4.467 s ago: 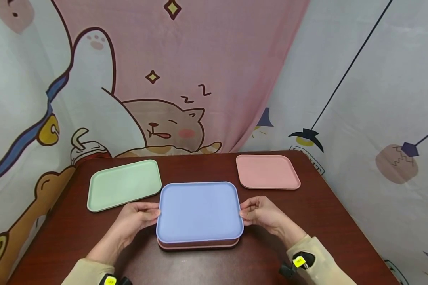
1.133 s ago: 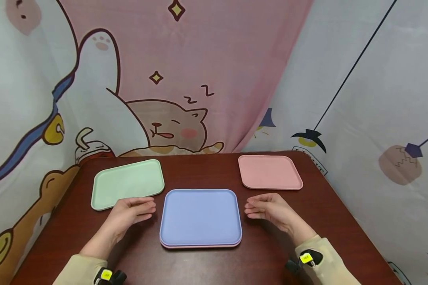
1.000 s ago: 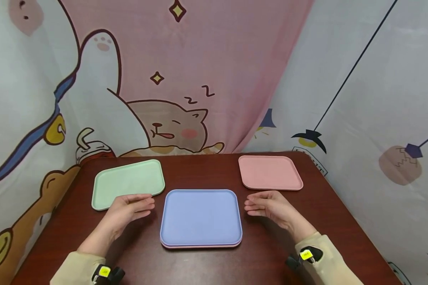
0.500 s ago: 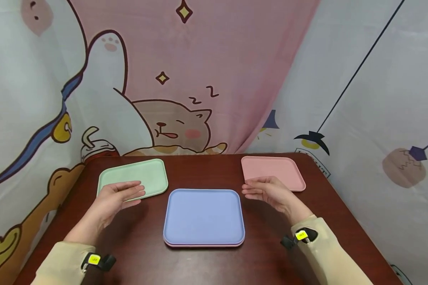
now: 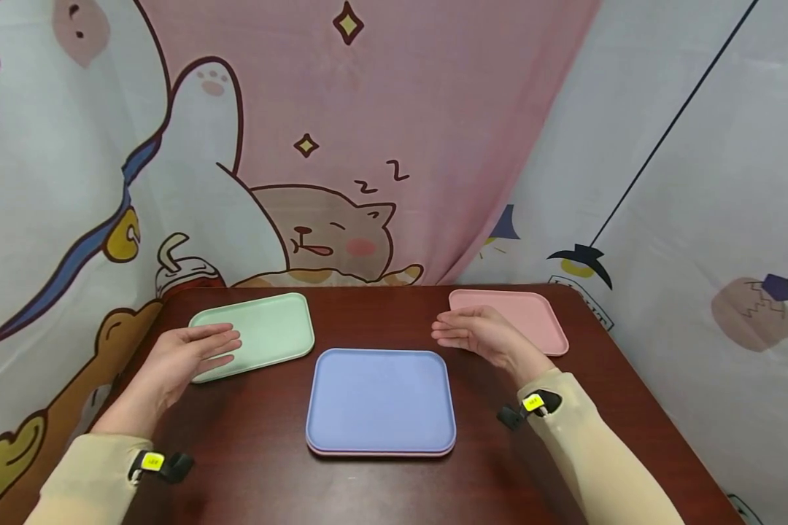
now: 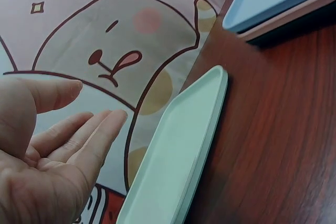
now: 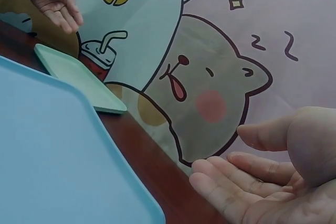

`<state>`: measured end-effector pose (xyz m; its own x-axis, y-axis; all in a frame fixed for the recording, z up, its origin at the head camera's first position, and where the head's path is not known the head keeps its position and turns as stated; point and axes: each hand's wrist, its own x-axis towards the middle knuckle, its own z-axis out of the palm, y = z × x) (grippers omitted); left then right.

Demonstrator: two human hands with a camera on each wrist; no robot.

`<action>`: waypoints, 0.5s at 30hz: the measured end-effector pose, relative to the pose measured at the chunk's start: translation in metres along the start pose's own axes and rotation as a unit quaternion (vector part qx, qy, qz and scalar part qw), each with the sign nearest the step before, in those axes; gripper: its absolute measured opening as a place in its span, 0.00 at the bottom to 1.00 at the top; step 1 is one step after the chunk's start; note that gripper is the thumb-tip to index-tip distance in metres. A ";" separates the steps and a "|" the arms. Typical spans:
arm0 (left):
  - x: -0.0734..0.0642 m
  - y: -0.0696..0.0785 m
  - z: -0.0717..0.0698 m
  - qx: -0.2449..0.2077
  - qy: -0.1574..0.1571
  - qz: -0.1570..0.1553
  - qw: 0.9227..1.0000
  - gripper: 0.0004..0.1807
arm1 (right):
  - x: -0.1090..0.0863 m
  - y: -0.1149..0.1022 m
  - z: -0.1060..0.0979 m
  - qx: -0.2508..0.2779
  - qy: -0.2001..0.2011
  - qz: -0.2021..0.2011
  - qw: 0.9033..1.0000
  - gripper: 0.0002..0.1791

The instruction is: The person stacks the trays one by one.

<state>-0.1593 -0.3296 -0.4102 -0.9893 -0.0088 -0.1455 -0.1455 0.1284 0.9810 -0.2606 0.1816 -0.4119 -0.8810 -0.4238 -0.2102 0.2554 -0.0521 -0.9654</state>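
Note:
A blue tray [image 5: 381,401] lies on a pinkish tray, which shows only as a thin rim [image 6: 294,15] under it. My left hand [image 5: 187,357], fingers extended and holding nothing, is over the left part of a pale green tray [image 5: 272,332]. No contact with that tray can be made out. Close to the near left corner of a pink tray [image 5: 532,317], my right hand [image 5: 486,335] hovers with nothing in its fingers. In the right wrist view its palm and fingers [image 7: 226,184] are apart from the blue tray.
All trays lie on a dark reddish-brown table [image 5: 263,459]. A printed curtain [image 5: 427,109] hangs behind its far edge, and a pale cloth [image 5: 696,219] stands along the right side. A small camera [image 5: 177,467] is strapped to the left wrist.
Both hands earlier gripped the blue tray's sides above the pinkish one. The blue tray now rests flat, released. The hands have moved up and away, the left one outward over the green tray.

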 end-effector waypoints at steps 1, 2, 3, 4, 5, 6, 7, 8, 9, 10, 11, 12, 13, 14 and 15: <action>0.000 -0.001 -0.002 0.004 0.002 -0.001 1.000 0.35 | 0.003 -0.001 0.001 0.001 -0.001 0.002 1.000 0.18; 0.001 -0.002 -0.004 0.007 0.004 -0.002 1.000 0.35 | 0.005 -0.001 0.003 0.000 -0.003 0.003 1.000 0.18; 0.002 -0.003 -0.006 0.009 0.007 -0.003 1.000 0.36 | 0.007 -0.002 0.004 -0.004 -0.006 0.004 1.000 0.19; 0.002 -0.004 -0.008 0.012 0.010 -0.003 1.000 0.36 | 0.010 -0.002 0.005 -0.008 -0.009 0.005 1.000 0.19; 0.003 -0.005 -0.010 0.014 0.012 -0.004 1.000 0.36 | 0.013 -0.003 0.007 -0.010 -0.009 0.006 1.000 0.18; 0.003 -0.006 -0.013 0.015 0.014 -0.003 1.000 0.36 | 0.015 -0.002 0.008 -0.011 -0.010 0.006 1.000 0.18; 0.004 -0.007 -0.015 0.016 0.015 -0.002 1.000 0.35 | 0.017 -0.003 0.010 -0.012 -0.011 0.006 1.000 0.18; 0.004 -0.008 -0.017 0.015 0.016 -0.001 1.000 0.35 | 0.020 -0.002 0.011 -0.013 -0.011 0.006 1.000 0.18; 0.005 -0.010 -0.020 0.014 0.017 0.001 1.000 0.34 | 0.023 -0.001 0.013 -0.013 -0.011 0.007 1.000 0.18; 0.005 -0.012 -0.023 0.011 0.017 0.002 1.000 0.33 | 0.025 -0.001 0.015 -0.010 -0.010 0.008 1.000 0.18; 0.005 -0.014 -0.027 0.008 0.016 0.003 1.000 0.32 | 0.028 -0.001 0.017 -0.010 -0.009 0.010 1.000 0.18; 0.006 -0.016 -0.030 0.007 0.016 0.003 1.000 0.32 | 0.031 0.000 0.020 -0.008 -0.008 0.012 1.000 0.18; 0.006 -0.018 -0.034 0.001 0.016 0.002 1.000 0.32 | 0.034 0.000 0.022 -0.008 -0.007 0.014 1.000 0.19; 0.007 -0.021 -0.037 -0.002 0.017 0.001 1.000 0.32 | 0.037 0.000 0.025 -0.008 -0.006 0.016 1.000 0.19; 0.007 -0.023 -0.041 -0.006 0.017 0.000 1.000 0.32 | 0.040 0.000 0.028 -0.006 -0.005 0.019 1.000 0.19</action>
<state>-0.1634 -0.3731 -0.4285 -0.9892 -0.0429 -0.1403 -0.1444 0.1162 0.9827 -0.2847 0.1394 -0.4157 -0.8671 -0.4339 -0.2447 0.2830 -0.0249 -0.9588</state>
